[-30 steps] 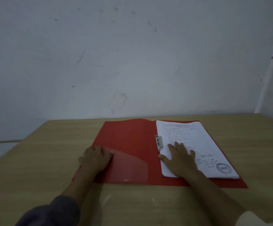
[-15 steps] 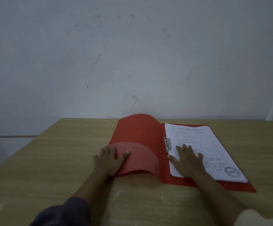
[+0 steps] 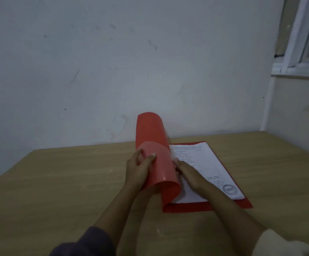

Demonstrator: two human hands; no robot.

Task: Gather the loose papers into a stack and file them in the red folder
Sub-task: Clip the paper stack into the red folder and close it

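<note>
The red folder [image 3: 151, 133] lies on the wooden table, its left cover lifted upright and curling over toward the right. My left hand [image 3: 139, 168] grips that raised cover, thumb on its inner pocket side. A stack of printed white papers [image 3: 208, 164] rests on the folder's right half, with a round stamp near the front corner. My right hand [image 3: 186, 169] lies flat on the papers, fingers pointing toward the spine; the cover hides its fingertips. The metal clip at the spine is hidden behind the cover.
The wooden table [image 3: 67, 182] stretches left and in front of the folder. A white wall stands right behind the table's far edge. A window frame [image 3: 301, 52] sits at the upper right, above a side wall along the table's right edge.
My left hand has lifted the folder's left cover from flat on the table to upright and swung it rightward over the papers. My right hand has stayed pressed on the stack.
</note>
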